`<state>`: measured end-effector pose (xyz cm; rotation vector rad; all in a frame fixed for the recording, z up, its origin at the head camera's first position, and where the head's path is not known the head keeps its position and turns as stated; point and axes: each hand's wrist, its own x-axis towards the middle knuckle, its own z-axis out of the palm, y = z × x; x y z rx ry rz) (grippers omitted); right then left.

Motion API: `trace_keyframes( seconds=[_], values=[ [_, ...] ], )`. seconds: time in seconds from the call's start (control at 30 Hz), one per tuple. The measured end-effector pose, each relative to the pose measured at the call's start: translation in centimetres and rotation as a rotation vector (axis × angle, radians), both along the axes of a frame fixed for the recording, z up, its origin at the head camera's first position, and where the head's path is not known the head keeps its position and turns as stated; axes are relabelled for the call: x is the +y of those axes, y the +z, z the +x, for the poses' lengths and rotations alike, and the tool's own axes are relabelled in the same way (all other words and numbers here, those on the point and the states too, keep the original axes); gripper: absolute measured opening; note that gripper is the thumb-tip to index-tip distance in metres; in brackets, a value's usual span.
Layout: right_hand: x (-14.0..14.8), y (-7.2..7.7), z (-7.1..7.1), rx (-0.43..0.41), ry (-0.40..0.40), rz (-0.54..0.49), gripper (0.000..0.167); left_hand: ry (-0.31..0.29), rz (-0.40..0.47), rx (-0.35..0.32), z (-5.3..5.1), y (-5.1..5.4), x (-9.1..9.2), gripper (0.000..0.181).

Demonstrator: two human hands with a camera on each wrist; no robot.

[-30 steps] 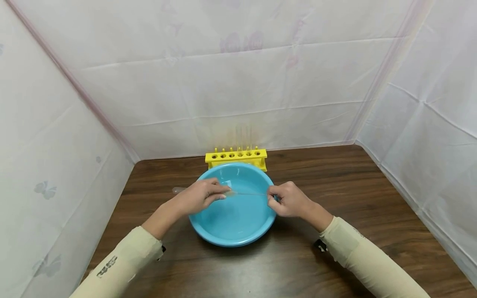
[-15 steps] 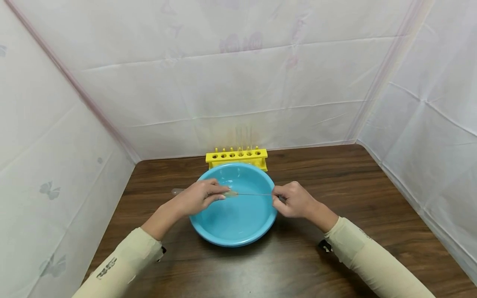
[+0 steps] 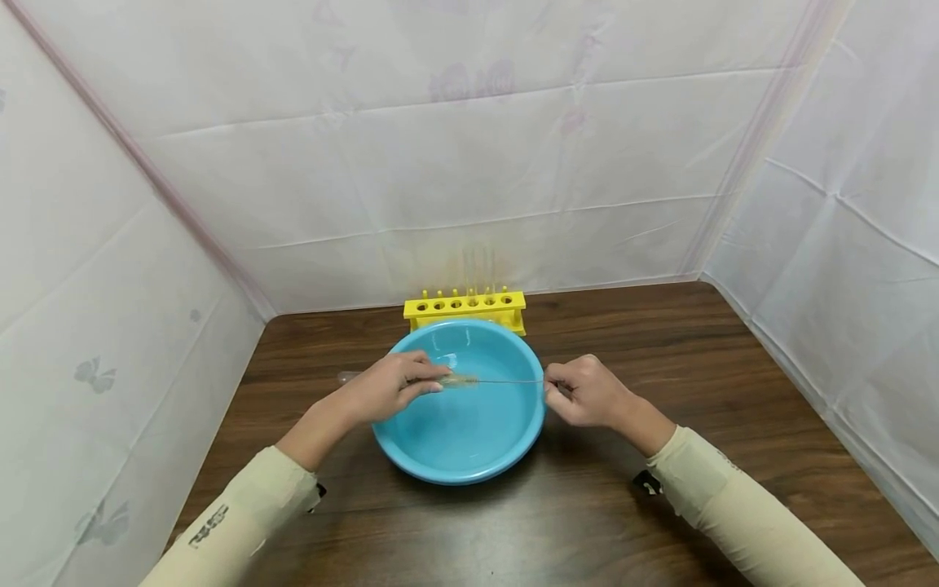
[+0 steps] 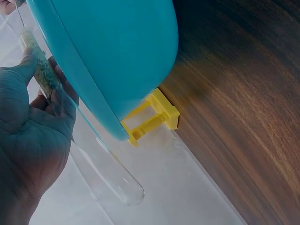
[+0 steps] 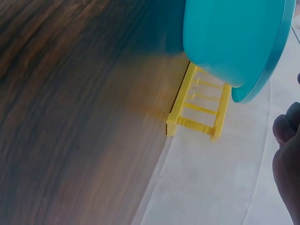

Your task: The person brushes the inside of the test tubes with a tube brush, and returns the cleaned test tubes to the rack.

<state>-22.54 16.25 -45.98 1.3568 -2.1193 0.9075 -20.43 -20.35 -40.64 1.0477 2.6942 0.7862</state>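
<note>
My left hand (image 3: 392, 387) holds a clear glass test tube (image 4: 117, 180) sideways above the blue basin (image 3: 456, 478). The tube's rounded end sticks out past the wrist side of the palm. Pale bristles of a test tube brush (image 4: 43, 70) show at the tube's mouth end, beyond the thumb; whether some stand outside the glass I cannot tell. From them a thin wire runs across the basin to my right hand (image 3: 587, 391), whose curled fingers grip it near the basin's right rim. The right wrist view catches only the edge of that hand.
Behind the basin stands a yellow test tube rack (image 3: 464, 306), partly hidden by the rim. Two clear test tubes (image 3: 470, 269) stand upright in it. The brown wooden table (image 3: 484, 538) is bounded by white sheeting (image 3: 469, 179) at the back and both sides.
My right hand has moved a little to the right, drawing the brush with it, so more bristles show beyond the left fingers. The left hand and tube stay almost still.
</note>
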Motion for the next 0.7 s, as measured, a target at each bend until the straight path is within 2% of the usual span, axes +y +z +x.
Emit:
trace_keyframes(
  seconds=[0.27,0.7],
  values=[
    [0.36,0.12,0.08,-0.039,0.0,0.007,0.024,0.032,-0.009,-0.019,0.2,0.11,-0.18,0.038],
    [0.84,0.32,-0.07,-0.017,-0.024,0.062,0.022,0.077,-0.016,0.069,0.6,0.1,-0.41,0.038]
  ],
)
